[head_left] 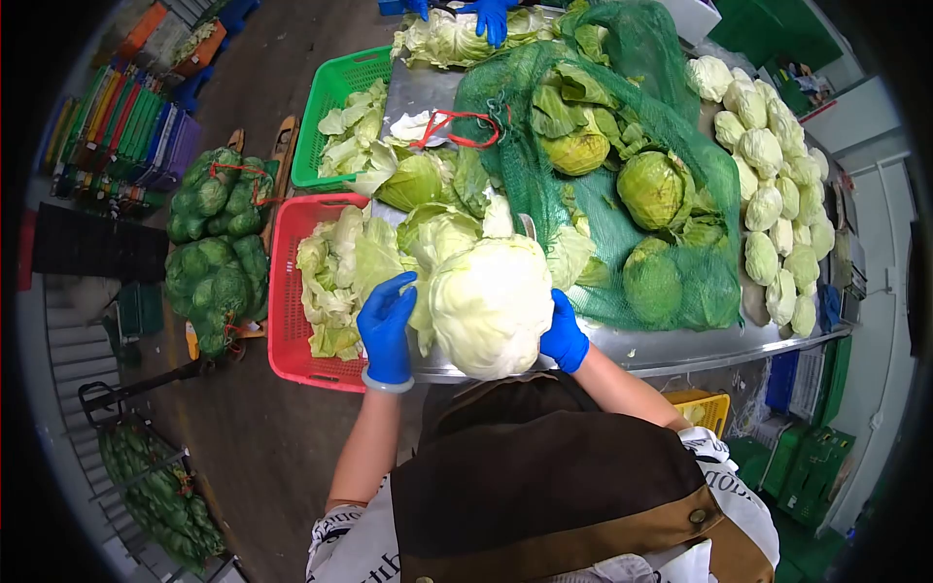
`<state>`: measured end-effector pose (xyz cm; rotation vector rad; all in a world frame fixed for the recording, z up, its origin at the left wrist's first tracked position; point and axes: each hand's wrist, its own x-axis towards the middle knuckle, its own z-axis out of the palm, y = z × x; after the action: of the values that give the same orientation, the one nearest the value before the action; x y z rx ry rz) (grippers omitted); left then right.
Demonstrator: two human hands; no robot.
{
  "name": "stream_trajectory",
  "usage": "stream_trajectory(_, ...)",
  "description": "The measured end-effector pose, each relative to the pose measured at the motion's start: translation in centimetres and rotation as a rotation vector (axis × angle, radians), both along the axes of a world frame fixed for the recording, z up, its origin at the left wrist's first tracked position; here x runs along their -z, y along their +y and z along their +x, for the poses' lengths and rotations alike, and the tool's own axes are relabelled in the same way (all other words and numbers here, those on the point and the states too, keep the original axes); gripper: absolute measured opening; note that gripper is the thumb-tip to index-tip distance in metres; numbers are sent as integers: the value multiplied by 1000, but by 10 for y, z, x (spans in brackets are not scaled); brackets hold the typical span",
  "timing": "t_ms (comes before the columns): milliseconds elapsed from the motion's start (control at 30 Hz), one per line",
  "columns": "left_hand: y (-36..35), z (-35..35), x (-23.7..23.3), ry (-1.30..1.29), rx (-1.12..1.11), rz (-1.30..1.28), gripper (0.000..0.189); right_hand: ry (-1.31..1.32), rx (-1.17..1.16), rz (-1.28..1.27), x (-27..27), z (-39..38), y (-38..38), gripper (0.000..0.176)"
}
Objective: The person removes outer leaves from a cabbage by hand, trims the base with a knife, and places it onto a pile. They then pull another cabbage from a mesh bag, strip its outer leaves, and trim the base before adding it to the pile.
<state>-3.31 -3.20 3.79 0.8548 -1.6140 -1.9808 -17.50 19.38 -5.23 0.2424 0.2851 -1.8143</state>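
Note:
A pale, trimmed cabbage [491,306] is held between my two blue-gloved hands at the near edge of the metal table. My left hand [389,330] grips its left side, where a loose outer leaf [420,316] hangs beside the head. Against the right side is my right hand [562,335], its fingers partly hidden behind the cabbage. Stripped green leaves [437,228] lie just beyond it. To the right, a green mesh bag [603,282] lies open on the table with several untrimmed cabbages [656,189] on and in it. A red cord [466,143] rests at the bag's left.
A red basket [282,330] and a green basket [316,121], both with leaves, stand left. Trimmed cabbages [763,151] are piled right. Another person's gloved hands [491,17] are at the far end. Full mesh sacks [216,272] sit on a pallet on the floor.

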Motion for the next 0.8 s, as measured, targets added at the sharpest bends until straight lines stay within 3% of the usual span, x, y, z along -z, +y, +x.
stream_trajectory(100, -12, -3, 14, -218, 12, -769, 50, 31, 46, -30, -10, -5, 3, 77)
stream_trajectory(167, -16, -4, -20, -136, -124, -451, 63, 215, 79, 64, -28, -16, 2, 80)
stream_trajectory(233, -19, -3, -55, 94, 101, 99, 71, 480, 85, 150, -51, -24, 4, 84)
stream_trajectory(300, 1, -8, -68, 181, 383, 122, 83, 782, 40, 141, -74, -42, -4, 89)
stream_trajectory(333, 13, -10, -66, 200, 431, -61, 96, 926, -6, 164, -84, -49, -7, 84)
stream_trajectory(367, 24, -11, -58, 167, 305, -100, 96, 1053, -16, 171, -95, -48, -9, 81)
stream_trajectory(467, 20, -8, -5, 278, 135, 293, 86, 1492, -31, 203, -133, -42, -16, 67)
stream_trajectory(500, 20, -7, -2, 315, 131, 439, 82, 1809, 34, 184, -141, -38, -18, 58)
stream_trajectory(533, 20, -6, 2, 350, 125, 586, 79, 1559, -16, 148, -154, -27, -18, 51)
stream_trajectory(567, 17, -4, 12, 290, 204, 331, 71, 1312, -61, 109, -163, -19, -17, 44)
stream_trajectory(600, 23, 0, 19, 446, 200, 517, 68, 1483, -22, -106, -160, -23, -16, 31)
stream_trajectory(633, 30, 1, 17, 598, 192, 702, 65, 1410, -61, -99, -168, -16, -13, 25)
stream_trajectory(700, 39, 8, 5, 539, 180, 753, 57, 1388, 107, -123, -153, -19, -9, 28)
stream_trajectory(733, 41, 9, 0, 516, 170, 776, 54, 1385, 132, 57, -152, -19, -4, 35)
stream_trajectory(767, 40, 9, 0, 478, 152, 907, 53, 1378, 75, 200, -155, -20, 1, 45)
stream_trajectory(800, 38, 7, 1, 442, 135, 1036, 52, 1394, 11, 178, -158, -18, 0, 49)
